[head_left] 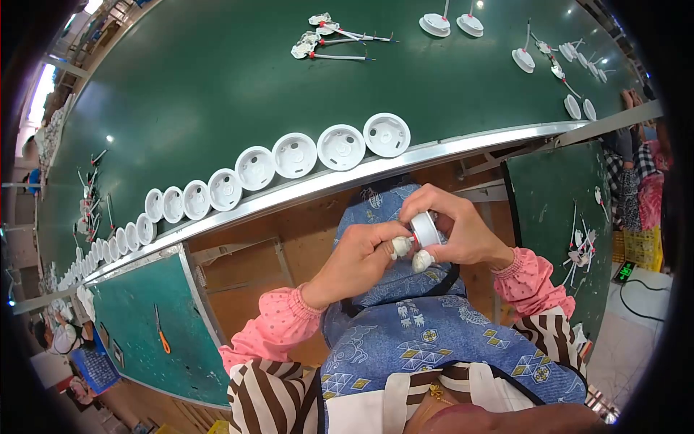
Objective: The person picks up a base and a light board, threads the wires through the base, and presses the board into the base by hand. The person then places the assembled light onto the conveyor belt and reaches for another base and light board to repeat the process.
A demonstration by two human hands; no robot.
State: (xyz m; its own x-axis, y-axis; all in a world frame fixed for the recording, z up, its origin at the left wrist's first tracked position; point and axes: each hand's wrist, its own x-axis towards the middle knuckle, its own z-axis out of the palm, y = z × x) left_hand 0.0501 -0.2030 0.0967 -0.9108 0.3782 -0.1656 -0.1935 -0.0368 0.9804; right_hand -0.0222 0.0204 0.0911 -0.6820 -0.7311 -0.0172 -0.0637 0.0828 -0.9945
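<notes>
Above my lap, my right hand (463,230) grips a white round plastic cap (425,227) between its thumb and fingers. My left hand (360,258) is closed close beside the cap, its fingertips pinched at a small red part (415,239) next to the cap. What else the left fingers hold is hidden. Both thumbs wear white coverings at their tips. Along the table's near edge stands a long row of similar white caps, the nearest of them a cap with holes (387,135).
The green table (217,94) has a metal front edge. On it lie white pieces with wires (332,37) and caps with upright cables (435,25). An orange-handled tool (165,341) lies on the left side board. More wired pieces (580,249) lie on the right board.
</notes>
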